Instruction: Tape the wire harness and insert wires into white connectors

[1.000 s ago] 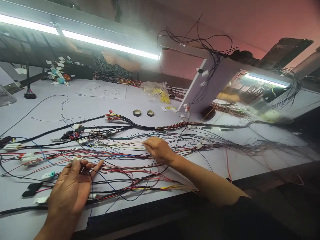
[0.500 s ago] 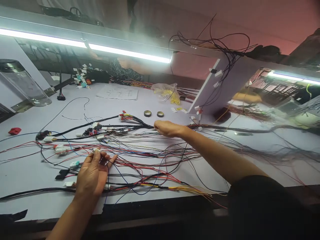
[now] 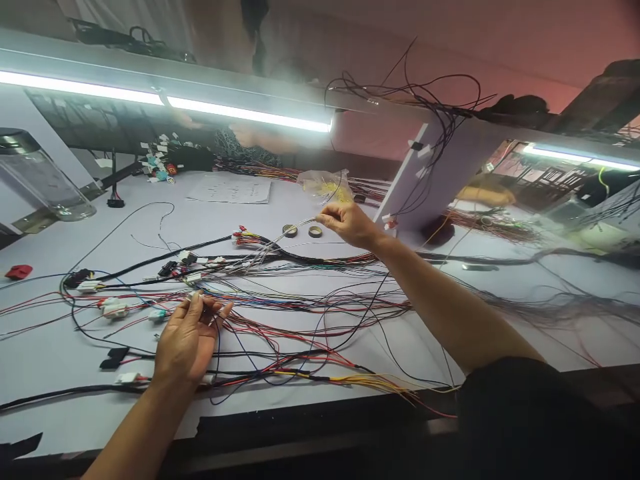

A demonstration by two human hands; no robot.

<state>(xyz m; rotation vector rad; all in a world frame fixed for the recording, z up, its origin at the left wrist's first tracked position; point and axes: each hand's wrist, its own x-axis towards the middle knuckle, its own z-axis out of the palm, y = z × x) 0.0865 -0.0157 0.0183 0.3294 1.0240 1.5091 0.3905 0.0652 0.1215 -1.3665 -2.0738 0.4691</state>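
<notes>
Above the bench, my right hand (image 3: 347, 223) pinches a few pale wires (image 3: 295, 227) between thumb and fingertips. These wires slope down to the left, over the black-sleeved wire harness (image 3: 300, 258), toward white and black connectors (image 3: 193, 278). Lower left, my left hand (image 3: 187, 337) is palm up, thumb and index finger pressed together beside the connectors. What lies in that pinch is too small to make out; its other fingers are partly curled. Red, blue and black wires (image 3: 280, 303) run to the right of it.
Two rolls of black tape (image 3: 315, 231) lie behind the harness. Further back are a paper sheet (image 3: 230, 189) and a plastic bag of yellow parts (image 3: 325, 187). A glass bottle (image 3: 45, 180) stands at left, a panel (image 3: 430, 173) at right. Yellow wires (image 3: 365, 381) run near the front edge.
My right hand has risen and moved slightly right, lifting the pale wires off the harness. My left hand stays nearly where it was, still pinched. The view has shifted slightly.
</notes>
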